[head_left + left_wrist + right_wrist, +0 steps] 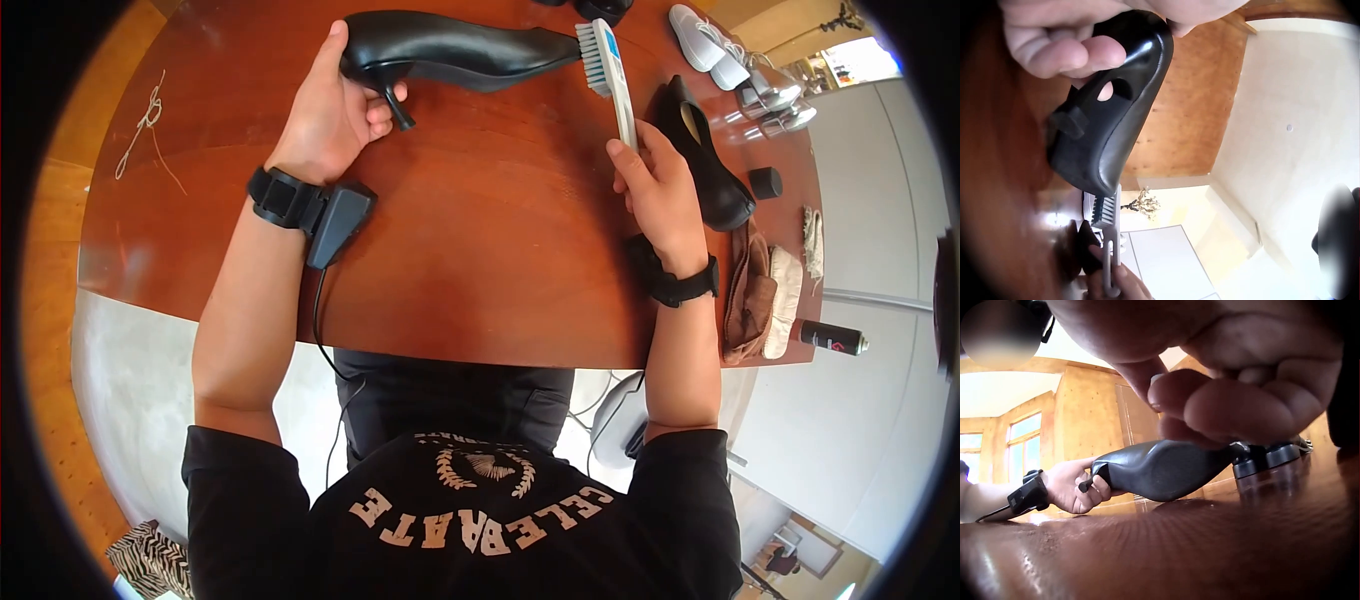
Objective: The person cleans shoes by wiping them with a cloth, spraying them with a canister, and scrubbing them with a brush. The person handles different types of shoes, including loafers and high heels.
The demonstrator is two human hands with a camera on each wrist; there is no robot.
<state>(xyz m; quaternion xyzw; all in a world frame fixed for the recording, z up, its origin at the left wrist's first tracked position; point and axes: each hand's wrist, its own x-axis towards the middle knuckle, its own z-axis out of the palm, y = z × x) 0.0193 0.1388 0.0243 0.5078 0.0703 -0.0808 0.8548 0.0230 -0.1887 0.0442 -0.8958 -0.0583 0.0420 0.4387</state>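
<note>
Extending over the tabletop point(440, 240), well in from its near edge, a black heeled shoe point(460, 50) is gripped at the heel end by the fingers of the left hand point(330, 118). A white brush point(617, 85) is grasped by its handle in the right hand's point(662, 190) fingers, bristles at the toe. Second black shoe point(718, 186) noted near right edge; thin string point(151, 118), near left edge.
</note>
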